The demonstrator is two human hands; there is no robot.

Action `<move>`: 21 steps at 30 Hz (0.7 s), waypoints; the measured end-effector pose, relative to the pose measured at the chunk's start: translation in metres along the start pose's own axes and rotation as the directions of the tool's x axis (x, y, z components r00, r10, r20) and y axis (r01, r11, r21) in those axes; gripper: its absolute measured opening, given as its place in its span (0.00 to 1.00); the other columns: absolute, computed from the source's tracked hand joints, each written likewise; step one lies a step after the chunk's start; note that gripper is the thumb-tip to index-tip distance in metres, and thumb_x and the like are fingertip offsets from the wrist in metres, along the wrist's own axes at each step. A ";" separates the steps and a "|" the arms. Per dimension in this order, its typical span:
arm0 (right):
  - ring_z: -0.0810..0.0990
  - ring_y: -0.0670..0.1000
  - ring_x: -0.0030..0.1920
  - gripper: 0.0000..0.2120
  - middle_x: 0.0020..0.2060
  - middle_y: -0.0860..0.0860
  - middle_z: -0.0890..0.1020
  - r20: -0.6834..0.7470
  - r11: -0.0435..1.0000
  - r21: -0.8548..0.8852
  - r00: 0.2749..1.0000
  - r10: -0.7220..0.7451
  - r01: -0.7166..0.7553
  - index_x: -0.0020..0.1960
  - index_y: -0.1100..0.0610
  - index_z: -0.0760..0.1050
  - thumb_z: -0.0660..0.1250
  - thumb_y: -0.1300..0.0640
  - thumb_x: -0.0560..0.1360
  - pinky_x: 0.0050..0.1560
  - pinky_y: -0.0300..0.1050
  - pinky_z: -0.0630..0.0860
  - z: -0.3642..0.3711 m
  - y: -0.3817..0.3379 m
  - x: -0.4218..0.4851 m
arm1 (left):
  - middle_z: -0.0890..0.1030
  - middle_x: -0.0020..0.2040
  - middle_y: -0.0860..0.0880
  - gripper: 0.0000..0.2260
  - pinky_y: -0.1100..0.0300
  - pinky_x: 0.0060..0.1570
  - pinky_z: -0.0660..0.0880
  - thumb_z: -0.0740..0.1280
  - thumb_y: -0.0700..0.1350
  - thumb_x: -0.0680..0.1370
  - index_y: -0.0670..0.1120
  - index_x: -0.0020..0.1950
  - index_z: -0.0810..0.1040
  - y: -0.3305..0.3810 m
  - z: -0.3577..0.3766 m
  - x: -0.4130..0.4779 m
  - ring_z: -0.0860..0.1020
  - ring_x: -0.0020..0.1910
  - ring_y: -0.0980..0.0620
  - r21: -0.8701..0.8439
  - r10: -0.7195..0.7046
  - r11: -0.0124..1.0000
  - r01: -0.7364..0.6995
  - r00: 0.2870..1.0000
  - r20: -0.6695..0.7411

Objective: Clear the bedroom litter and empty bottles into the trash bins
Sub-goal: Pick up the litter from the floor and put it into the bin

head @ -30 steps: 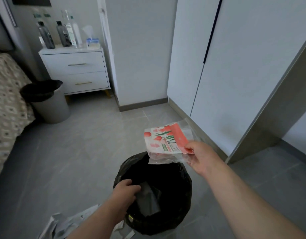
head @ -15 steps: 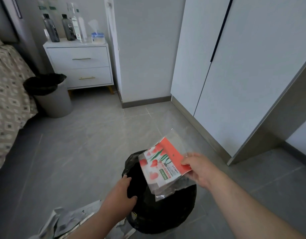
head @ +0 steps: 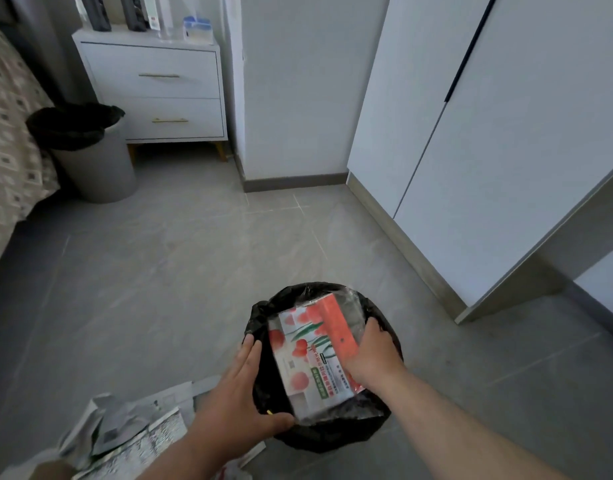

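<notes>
A black-lined trash bin (head: 332,434) stands on the floor right below me. A clear plastic package printed with red tulips (head: 312,351) lies across its mouth. My right hand (head: 371,351) presses down on the package's right side, fingers over its edge. My left hand (head: 242,400) rests flat against the bin's left rim, thumb hooked at the front. Crumpled newspaper (head: 132,434) lies on the floor to the left of the bin. Several bottles (head: 135,12) stand on the white nightstand (head: 152,84) at the back.
A second grey bin with a black liner (head: 87,150) stands between the bed (head: 11,140) and the nightstand. A tissue box (head: 197,29) sits on the nightstand. White wardrobe doors (head: 488,150) line the right side. Grey tiled floor lies between.
My right hand has lowered the tulip package from above the bin down onto its mouth. My left hand has come out of the bin and moved to its left rim.
</notes>
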State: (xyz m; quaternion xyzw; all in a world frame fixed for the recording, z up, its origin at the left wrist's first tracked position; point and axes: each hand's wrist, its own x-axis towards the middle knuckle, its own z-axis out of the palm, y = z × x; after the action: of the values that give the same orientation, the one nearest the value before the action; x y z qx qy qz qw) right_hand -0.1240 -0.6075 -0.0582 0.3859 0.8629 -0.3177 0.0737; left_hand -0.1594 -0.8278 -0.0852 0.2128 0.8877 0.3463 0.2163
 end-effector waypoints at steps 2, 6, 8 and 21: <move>0.65 0.60 0.71 0.38 0.72 0.61 0.63 -0.135 0.931 -0.329 0.969 -0.209 0.155 0.76 0.58 0.50 0.65 0.46 0.75 0.70 0.54 0.66 0.009 -0.002 -0.002 | 0.35 0.75 0.63 0.57 0.58 0.74 0.57 0.72 0.64 0.61 0.53 0.77 0.38 -0.001 0.001 0.001 0.46 0.76 0.60 -0.002 0.004 1.000 -0.004 1.000 -0.003; 0.47 0.62 0.77 0.40 0.77 0.61 0.51 0.037 0.615 -0.653 0.829 -0.558 0.443 0.78 0.57 0.45 0.63 0.52 0.74 0.76 0.58 0.41 0.023 -0.009 -0.012 | 0.34 0.74 0.64 0.56 0.59 0.74 0.54 0.71 0.65 0.60 0.54 0.77 0.38 -0.004 0.002 0.001 0.42 0.75 0.63 -0.012 0.025 1.000 -0.025 1.000 -0.005; 0.48 0.61 0.77 0.34 0.76 0.59 0.54 0.149 0.639 -0.597 0.849 -0.507 0.486 0.75 0.55 0.56 0.64 0.46 0.74 0.76 0.59 0.49 0.038 -0.011 -0.008 | 0.34 0.74 0.63 0.56 0.61 0.74 0.53 0.70 0.65 0.60 0.54 0.77 0.39 -0.006 0.003 0.001 0.40 0.73 0.66 -0.017 0.040 0.999 -0.040 0.999 -0.008; 0.49 0.64 0.77 0.47 0.78 0.57 0.38 0.559 0.805 -0.497 0.829 0.013 0.323 0.78 0.51 0.39 0.66 0.40 0.73 0.76 0.57 0.53 0.120 -0.001 0.064 | 0.28 0.70 0.69 0.55 0.62 0.73 0.48 0.68 0.67 0.60 0.60 0.73 0.32 -0.020 0.008 0.006 0.30 0.68 0.72 -0.003 0.099 0.995 -0.099 0.995 -0.005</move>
State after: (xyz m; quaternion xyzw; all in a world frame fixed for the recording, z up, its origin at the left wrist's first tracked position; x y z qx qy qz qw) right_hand -0.1835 -0.6414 -0.1763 0.1655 0.8913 -0.1437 0.3970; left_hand -0.1647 -0.8344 -0.1059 0.2555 0.8760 0.3584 0.1971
